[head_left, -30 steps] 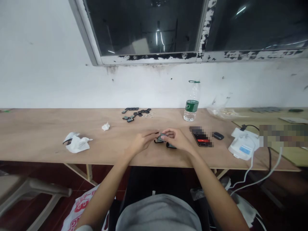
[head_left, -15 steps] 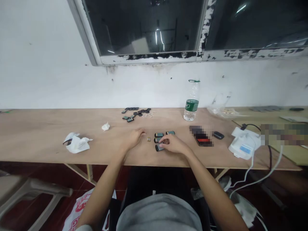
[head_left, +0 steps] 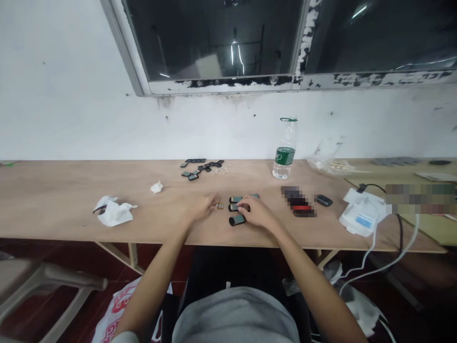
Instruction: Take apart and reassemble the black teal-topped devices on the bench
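Note:
My left hand (head_left: 201, 208) rests on the wooden table (head_left: 71, 200) with its fingertips pinched onto a small brass part (head_left: 220, 206). My right hand (head_left: 258, 213) lies just to the right of it, fingers curled onto a small dark device (head_left: 233, 207). A second dark device (head_left: 237, 219) lies loose in front of that hand. Two more, one (head_left: 236, 199) and another (head_left: 254, 196), lie just behind it.
A heap of small dark parts (head_left: 202, 168) lies at the back. A water bottle (head_left: 285, 152), a phone (head_left: 299, 203), a black oval case (head_left: 324, 200) and a white device with cables (head_left: 361, 213) stand to the right. Crumpled tissues (head_left: 113, 211) lie left.
My hands came apart after holding one device together. The right hand set it down at the front and shifted onto another. The left hand went to the brass part.

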Tool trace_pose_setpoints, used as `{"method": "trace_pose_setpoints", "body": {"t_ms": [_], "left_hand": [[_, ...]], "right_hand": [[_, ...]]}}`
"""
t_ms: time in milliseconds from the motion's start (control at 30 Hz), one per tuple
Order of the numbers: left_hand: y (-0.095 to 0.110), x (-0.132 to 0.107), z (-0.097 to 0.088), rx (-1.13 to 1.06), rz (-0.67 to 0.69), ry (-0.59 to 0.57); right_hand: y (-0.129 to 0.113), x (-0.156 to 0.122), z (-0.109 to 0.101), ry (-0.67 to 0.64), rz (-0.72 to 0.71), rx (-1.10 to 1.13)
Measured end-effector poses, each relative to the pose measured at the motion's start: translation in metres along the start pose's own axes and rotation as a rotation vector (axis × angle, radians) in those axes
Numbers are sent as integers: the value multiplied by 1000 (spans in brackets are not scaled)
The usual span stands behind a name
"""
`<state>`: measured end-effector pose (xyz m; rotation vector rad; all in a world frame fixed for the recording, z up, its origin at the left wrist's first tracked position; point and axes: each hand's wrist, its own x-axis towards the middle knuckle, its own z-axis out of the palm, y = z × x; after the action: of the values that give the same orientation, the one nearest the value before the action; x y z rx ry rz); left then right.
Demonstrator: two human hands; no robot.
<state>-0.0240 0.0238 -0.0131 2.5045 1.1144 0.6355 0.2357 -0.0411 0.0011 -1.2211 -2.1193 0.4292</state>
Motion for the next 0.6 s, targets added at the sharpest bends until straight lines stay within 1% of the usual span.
{"method": "trace_pose_setpoints", "body": {"t_ms": [67,233,333,433,600], "left_hand": [[-2,0,2,-14,12,11],[-5,0,2,-23,15,19],[-4,-1,-3,5,7,16],[-3,-3,-7,11,-22,5],[-6,-3,-8,-4,-50,3]], "right_hand": [[4,1,5,11,-21,-32],[10,2,12,-19,-27,-117],[12,2,11,-18,-32,-148],[13,3,9,14,-36,-141],[11,4,8,29,2,-119]]}}
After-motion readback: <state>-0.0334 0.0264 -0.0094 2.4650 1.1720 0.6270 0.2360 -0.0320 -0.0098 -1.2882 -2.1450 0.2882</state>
